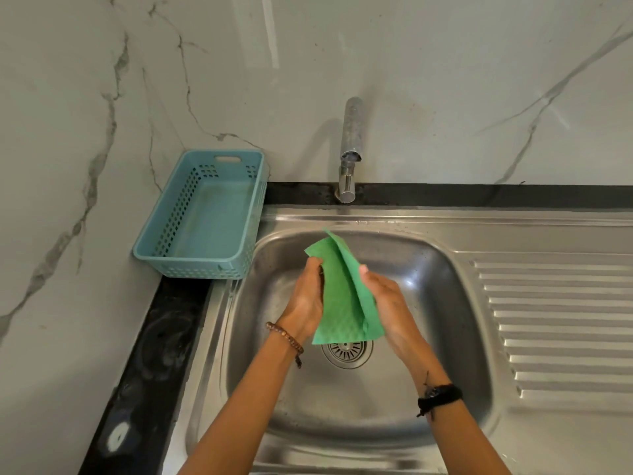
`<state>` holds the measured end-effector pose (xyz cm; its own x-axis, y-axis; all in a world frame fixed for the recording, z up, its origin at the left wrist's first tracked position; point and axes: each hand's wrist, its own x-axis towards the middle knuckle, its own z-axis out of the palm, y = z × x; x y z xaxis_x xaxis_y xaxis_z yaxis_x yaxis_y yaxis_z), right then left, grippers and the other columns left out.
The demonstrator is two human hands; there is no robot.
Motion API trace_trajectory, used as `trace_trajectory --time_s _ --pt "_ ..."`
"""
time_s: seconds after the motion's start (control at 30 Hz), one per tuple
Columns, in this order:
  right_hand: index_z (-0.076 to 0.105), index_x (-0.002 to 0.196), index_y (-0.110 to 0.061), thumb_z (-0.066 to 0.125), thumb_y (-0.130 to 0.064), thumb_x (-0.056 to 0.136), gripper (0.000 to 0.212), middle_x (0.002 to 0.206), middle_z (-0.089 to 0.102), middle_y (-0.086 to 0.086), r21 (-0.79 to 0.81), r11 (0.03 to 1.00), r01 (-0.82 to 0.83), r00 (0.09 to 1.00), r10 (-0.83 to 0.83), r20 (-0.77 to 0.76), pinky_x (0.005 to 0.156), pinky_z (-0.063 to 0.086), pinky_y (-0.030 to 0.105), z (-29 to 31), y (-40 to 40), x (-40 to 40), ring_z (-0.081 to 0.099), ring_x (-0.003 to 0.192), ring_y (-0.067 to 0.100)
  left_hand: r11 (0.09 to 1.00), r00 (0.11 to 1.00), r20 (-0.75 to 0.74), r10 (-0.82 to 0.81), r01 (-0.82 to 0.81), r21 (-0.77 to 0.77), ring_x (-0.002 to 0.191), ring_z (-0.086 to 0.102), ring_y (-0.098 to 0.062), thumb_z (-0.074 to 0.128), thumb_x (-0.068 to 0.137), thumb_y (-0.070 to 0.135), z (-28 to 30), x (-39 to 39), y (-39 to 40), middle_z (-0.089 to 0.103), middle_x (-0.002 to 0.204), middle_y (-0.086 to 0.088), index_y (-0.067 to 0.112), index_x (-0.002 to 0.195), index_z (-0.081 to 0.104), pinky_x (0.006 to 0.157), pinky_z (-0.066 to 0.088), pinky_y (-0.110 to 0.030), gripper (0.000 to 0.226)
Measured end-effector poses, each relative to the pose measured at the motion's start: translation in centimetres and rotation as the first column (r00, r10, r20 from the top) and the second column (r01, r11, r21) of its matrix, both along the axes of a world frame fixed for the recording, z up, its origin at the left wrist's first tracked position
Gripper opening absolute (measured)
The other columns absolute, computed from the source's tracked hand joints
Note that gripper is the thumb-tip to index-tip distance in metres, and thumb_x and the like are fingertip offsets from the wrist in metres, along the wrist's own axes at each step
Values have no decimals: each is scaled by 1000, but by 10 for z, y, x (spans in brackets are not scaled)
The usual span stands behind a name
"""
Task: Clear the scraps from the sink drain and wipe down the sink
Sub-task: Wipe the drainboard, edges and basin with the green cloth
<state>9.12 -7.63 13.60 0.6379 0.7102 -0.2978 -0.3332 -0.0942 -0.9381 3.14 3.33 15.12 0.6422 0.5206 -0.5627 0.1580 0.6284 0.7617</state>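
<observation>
Drain appears clear; wiping of the sink not yet under way.

Both hands hold a green cloth (342, 296) up over the basin: the left hand (306, 296) has its grip closed on the cloth's left edge, the right hand (385, 296) pinches the right fold. Just below the grip, the drain strainer (346, 353) shows no scraps on its visible part; its far edge is hidden by the cloth. The sink (445, 303) carries specks near the rim, so the wipe-down is judged outstanding. A blue basket (205, 214) stands on the surface left of the grip.
</observation>
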Motion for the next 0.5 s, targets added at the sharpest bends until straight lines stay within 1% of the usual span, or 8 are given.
trace_trajectory --time_s 0.07,0.13,0.23,0.33,0.37,0.43,0.47,0.5 --pt "70 97 -14 50 -33 89 29 88 76 2 106 990 89 972 -63 -225 61 57 24 6 -12 11 73 80 16 999 999 -54 -1 3 35 69 63 -18 37 93 30 1 -4 10 69 73 -3 13 80 63 64 54 -29 33" --pt "72 98 -13 52 -39 83 37 92 76 5 181 970 161 908 -73 -413 64 59 28 11 -28 21 73 82 19 996 997 -76 22 -15 85 66 65 -16 40 93 28 0 -10 21 70 71 -1 15 78 63 59 53 -27 30" --pt "76 84 -21 41 -47 92 45 72 75 -3 302 898 321 804 -90 -588 58 59 27 4 -50 24 72 64 11 990 999 -48 6 1 143 67 68 -13 41 92 23 0 -13 34 73 70 2 16 80 66 59 54 -26 29" --pt "68 104 -26 36 -56 94 44 78 74 -8 208 883 422 723 -189 -665 66 58 28 -17 -45 4 71 68 10 974 995 -71 -64 78 213 63 64 -14 42 92 17 0 -4 33 68 72 -2 9 81 61 54 53 -22 24" --pt "62 116 -25 36 -58 92 48 89 75 -6 164 893 419 716 -214 -665 74 58 31 -23 -39 -5 72 78 13 941 986 -128 -106 141 307 62 59 -15 42 92 15 -2 1 33 64 72 -4 9 81 57 54 51 -22 19" --pt "54 130 -25 35 -64 89 60 115 69 -1 137 891 433 675 -220 -704 96 50 43 -30 -28 -14 66 106 21 774 933 -329 -147 315 549 62 49 -17 44 90 12 -9 9 38 54 71 -7 11 77 50 56 43 -27 15" --pt "59 126 -25 33 -66 88 62 120 67 3 149 877 458 645 -212 -735 97 48 48 -31 -26 -15 64 111 25 685 900 -417 -125 383 620 63 46 -19 44 89 11 -13 11 42 51 71 -8 11 74 47 59 39 -29 15" --pt "67 116 -24 30 -66 88 63 115 70 5 145 863 484 626 -226 -746 90 53 50 -31 -27 -17 66 105 26 640 883 -456 -110 415 647 66 46 -20 45 88 9 -15 12 46 51 73 -9 9 74 48 62 38 -31 14"
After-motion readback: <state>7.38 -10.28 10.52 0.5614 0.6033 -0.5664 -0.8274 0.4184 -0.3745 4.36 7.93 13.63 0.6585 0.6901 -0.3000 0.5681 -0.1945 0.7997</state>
